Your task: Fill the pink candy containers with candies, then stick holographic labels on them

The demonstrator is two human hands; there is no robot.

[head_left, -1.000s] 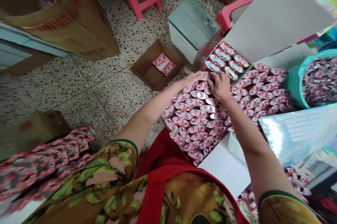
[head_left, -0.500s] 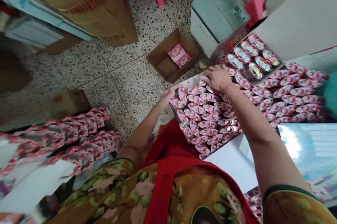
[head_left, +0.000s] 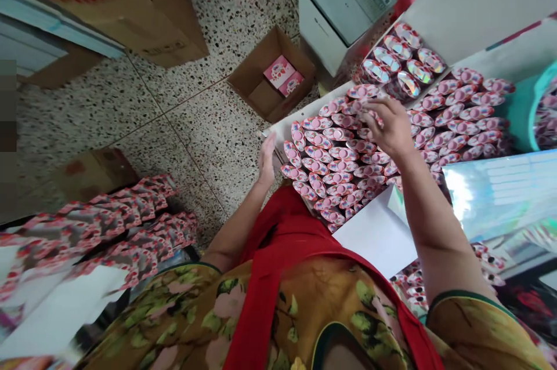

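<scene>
Rows of upright pouches (head_left: 342,166) with oval, red-and-white patterned tops and pink round caps stand packed together on the white table (head_left: 300,116). My right hand (head_left: 389,126) is over the pouches near the far edge. Its fingers are bent and a little apart above the caps, and I see no pouch clearly held in them. At the table's left corner, my left hand (head_left: 267,162) is held on edge with its fingers stretched out, beside the outermost pouches. Several pouches with shiny, capless oval tops (head_left: 402,60) stand in a group beyond my right hand.
An open cardboard box (head_left: 248,83) with pink printed packs stands on the speckled floor, beside a grey-white box (head_left: 324,39). A tall carton (head_left: 174,22) is at the upper left. White card (head_left: 378,231), a shiny sheet (head_left: 513,190) and a teal tub (head_left: 531,109) lie to the right.
My right hand has drawn back from the table's far edge, uncovering pouches there. My left hand has come off the corner pouches and turned upright beside them. The whole view has shifted slightly.
</scene>
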